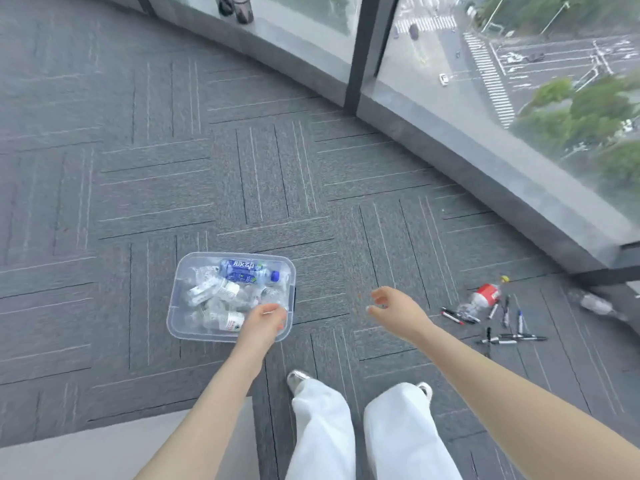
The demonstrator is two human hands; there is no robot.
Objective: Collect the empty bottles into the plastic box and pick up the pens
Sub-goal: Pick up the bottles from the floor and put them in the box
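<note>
On the grey carpet floor (145,188) sits a clear plastic box (180,306) holding several empty bottles, a blue-labelled bottle (247,271) lying near its far wall. Above the box's near right corner hangs the left hand (265,322), fingers loosely curled and holding nothing. Just to its right, the right hand (393,308) is released too, fingers relaxed over bare carpet. Further right, near the window sill (485,174), a red-labelled bottle (483,297) lies beside scattered pens (505,327). Another clear bottle (595,304) lies against the sill, well apart.
</note>
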